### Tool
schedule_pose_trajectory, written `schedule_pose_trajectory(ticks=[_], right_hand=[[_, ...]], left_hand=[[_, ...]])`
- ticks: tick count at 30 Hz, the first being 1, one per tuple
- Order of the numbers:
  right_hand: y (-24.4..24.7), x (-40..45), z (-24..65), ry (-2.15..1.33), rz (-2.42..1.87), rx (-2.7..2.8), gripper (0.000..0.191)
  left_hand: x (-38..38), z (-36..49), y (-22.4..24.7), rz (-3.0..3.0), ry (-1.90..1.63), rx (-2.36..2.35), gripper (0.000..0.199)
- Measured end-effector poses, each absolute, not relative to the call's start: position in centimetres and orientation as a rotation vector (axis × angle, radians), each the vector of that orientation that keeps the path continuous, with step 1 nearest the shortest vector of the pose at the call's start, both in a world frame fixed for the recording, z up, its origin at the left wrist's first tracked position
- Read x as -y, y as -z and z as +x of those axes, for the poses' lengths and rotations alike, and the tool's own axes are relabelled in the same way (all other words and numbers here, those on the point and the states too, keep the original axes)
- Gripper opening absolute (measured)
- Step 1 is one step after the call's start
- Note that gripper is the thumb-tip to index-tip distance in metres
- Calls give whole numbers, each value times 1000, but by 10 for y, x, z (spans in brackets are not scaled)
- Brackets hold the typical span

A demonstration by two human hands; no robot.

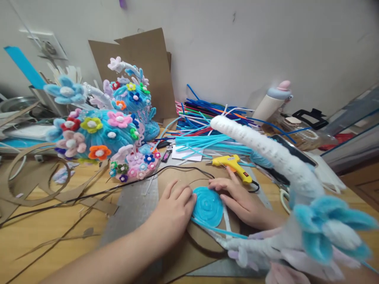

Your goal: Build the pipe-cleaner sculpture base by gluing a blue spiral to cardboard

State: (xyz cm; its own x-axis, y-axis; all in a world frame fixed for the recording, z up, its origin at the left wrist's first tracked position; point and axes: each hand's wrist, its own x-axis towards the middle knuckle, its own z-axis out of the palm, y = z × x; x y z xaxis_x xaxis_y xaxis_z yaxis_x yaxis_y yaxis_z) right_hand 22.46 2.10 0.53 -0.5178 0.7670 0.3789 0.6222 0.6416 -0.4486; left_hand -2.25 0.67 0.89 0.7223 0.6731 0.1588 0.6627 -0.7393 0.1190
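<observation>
A flat blue coil of fuzzy stems (207,207) lies on brown cardboard (177,256) near the middle. My left hand (177,205) touches the coil's left edge, fingers bent and side by side, the fingertips partly hidden. Against the coil's right edge rests my right hand (238,195), its fingers spread, one pointing up toward the yellow glue gun (232,165). A blue stem runs from the coil's lower edge to the right. In front, at the right, a white wrapped curved piece (266,154) bears a blue flower (334,228).
Flower-covered blue pieces (103,134) stand at the left, before upright cardboard (148,71). Many coloured stems (204,144) lie at the back. A black cord crosses the table (59,244). A white bottle (271,102) stands back right.
</observation>
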Motion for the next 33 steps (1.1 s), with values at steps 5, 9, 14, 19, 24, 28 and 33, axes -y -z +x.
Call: schedule_pose_trajectory(ticks=[5,9,14,19,24,28,33], right_hand=[[0,-19,226,-351,-1115,2321,29],[5,-16,230,-308,-1155,2391,37],[3,-14,231,-169,-1034,2519,47],[-3,-14,228,-24,-937,2654,43],[-3,-15,226,47,-876,2679,39],[-1,-15,228,60,-877,2678,39],[3,-15,230,52,-864,2672,41]], left_hand=[[-11,-27,1,2840,-391,-1022,26],[-13,-28,4,2808,-443,-1012,24],[-12,-29,-8,2616,-492,-1117,28],[-16,-26,-16,2399,-530,-1266,21],[-25,-16,-11,2347,-587,-1426,8],[-36,-10,-8,2339,-602,-1497,5],[-41,-10,-8,2365,-578,-1526,8]])
